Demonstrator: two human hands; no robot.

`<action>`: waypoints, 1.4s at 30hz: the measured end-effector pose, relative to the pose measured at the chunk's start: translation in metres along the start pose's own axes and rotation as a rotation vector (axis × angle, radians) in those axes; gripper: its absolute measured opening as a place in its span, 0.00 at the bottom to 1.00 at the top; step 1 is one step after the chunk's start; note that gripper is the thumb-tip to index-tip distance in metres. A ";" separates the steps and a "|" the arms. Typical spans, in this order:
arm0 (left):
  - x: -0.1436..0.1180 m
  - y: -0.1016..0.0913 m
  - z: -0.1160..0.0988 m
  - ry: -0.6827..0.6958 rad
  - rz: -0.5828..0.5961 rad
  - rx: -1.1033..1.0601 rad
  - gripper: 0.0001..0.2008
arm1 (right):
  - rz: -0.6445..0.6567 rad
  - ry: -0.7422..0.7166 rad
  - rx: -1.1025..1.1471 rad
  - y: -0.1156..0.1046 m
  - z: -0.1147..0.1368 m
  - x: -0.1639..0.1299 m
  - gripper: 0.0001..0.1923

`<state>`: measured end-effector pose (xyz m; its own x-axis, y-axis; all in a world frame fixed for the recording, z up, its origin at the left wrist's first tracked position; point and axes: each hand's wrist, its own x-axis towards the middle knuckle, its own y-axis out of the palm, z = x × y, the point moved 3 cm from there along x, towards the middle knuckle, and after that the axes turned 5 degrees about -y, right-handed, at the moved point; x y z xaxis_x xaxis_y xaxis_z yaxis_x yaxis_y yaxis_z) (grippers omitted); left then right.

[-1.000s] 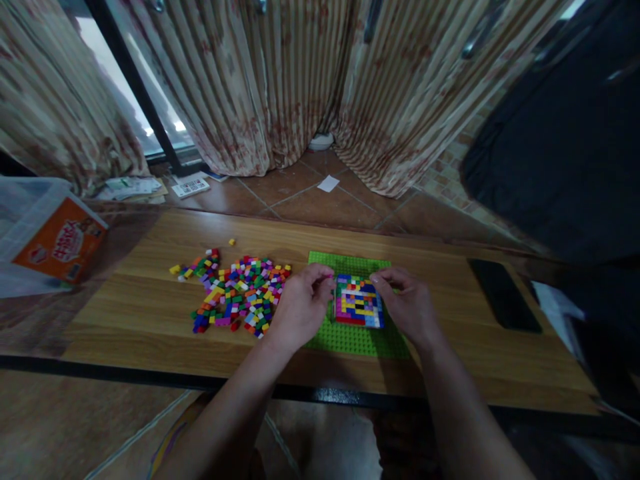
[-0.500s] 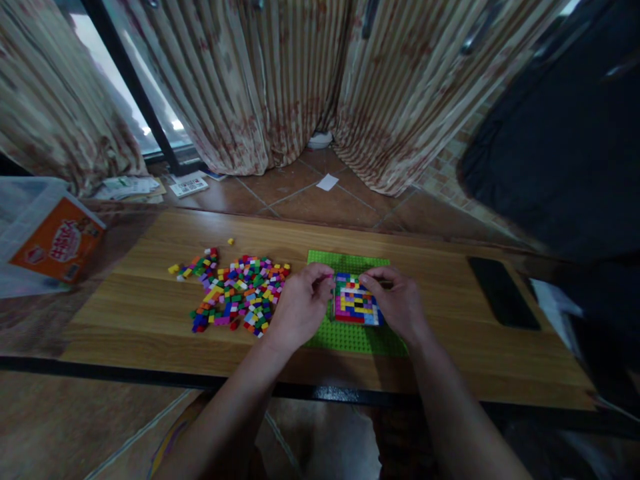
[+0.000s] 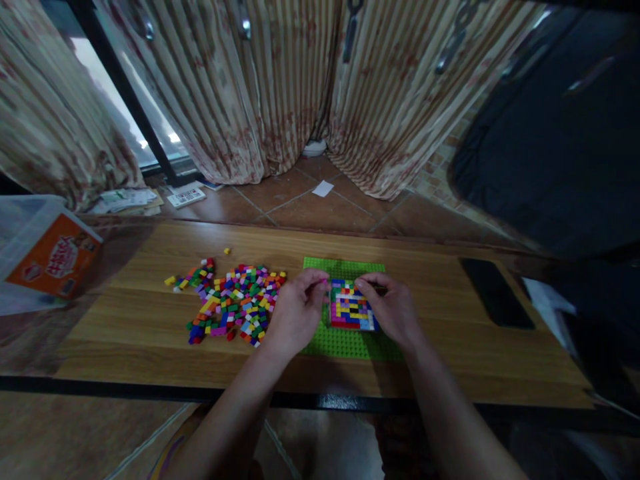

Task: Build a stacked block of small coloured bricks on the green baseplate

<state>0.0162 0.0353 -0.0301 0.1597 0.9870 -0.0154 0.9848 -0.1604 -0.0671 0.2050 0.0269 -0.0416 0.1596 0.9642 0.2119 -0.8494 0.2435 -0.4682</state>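
Note:
A green studded baseplate (image 3: 333,345) lies on the wooden table, bearing a block of many-coloured toy bricks (image 3: 350,312) packed together. At the block's upper left corner, my left hand (image 3: 296,312) pinches a small pink brick (image 3: 325,281) between thumb and fingertips. My right hand (image 3: 396,308) is on the block's right side, its thumb and index finger closed at the upper right corner. Whatever may be between those fingers is hidden. The right hand covers part of the block and baseplate.
A loose pile of coloured bricks (image 3: 250,297) spreads to the left, with one yellow brick (image 3: 227,251) apart behind it. A black phone-like slab (image 3: 496,293) lies on the table's right. Beyond the left end stands a clear plastic box (image 3: 30,220) with an orange label.
The camera view has shifted slightly, so the table sits a little lower in the picture. Both hands stay at the brick block, with the pink brick still in my left fingertips.

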 end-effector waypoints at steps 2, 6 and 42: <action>0.000 0.000 -0.001 -0.009 0.002 -0.032 0.06 | -0.071 -0.118 -0.025 -0.003 0.008 -0.001 0.12; -0.001 0.003 -0.001 0.001 0.023 -0.063 0.08 | -0.113 -0.300 -0.022 -0.001 0.029 -0.007 0.09; 0.014 -0.115 -0.019 -0.194 -0.269 0.832 0.14 | 0.114 -0.185 -0.061 -0.014 0.001 -0.003 0.05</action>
<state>-0.0934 0.0682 -0.0032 -0.1580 0.9858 -0.0577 0.6066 0.0508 -0.7934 0.2161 0.0201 -0.0346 -0.0355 0.9514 0.3058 -0.8236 0.1455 -0.5482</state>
